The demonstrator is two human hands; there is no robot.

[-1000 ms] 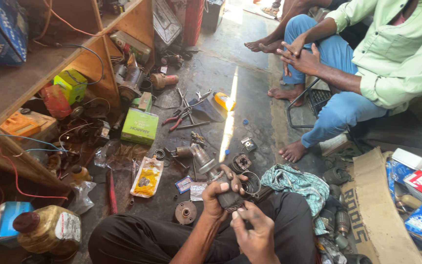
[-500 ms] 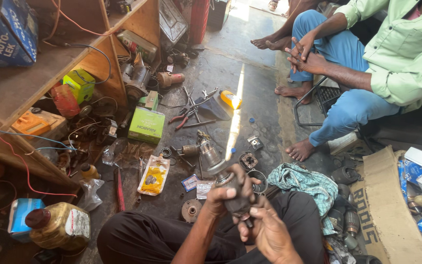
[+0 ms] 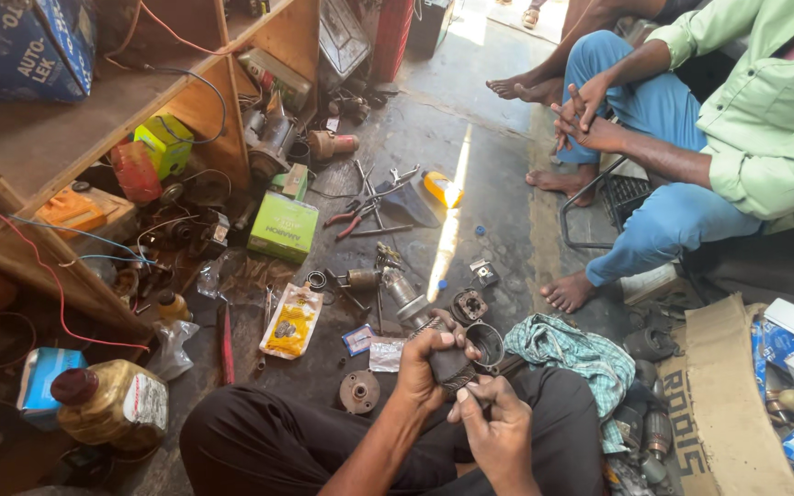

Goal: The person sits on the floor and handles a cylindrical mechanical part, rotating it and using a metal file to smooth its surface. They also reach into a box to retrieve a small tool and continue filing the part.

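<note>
Gripping a dark cylindrical motor part [image 3: 448, 363] over the lap, the left hand [image 3: 425, 360] wraps tight around its body to keep it steady. The right hand [image 3: 498, 427] pinches its near end with closed fingers, apparently to work it. A metal ring [image 3: 486, 344] lies just right, a checked cloth [image 3: 572, 354] beyond it, and tools [image 3: 369, 207] lie scattered far on the floor.

— What lies on the floor [image 3: 498, 156]?
— A green box [image 3: 283, 227]; pliers [image 3: 353, 217]; a yellow packet [image 3: 291, 321]; a round metal disc [image 3: 358, 391]; a checked cloth [image 3: 570, 347].
— And the wooden shelf [image 3: 94, 110]?
— It carries a blue carton [image 3: 20, 46].
</note>
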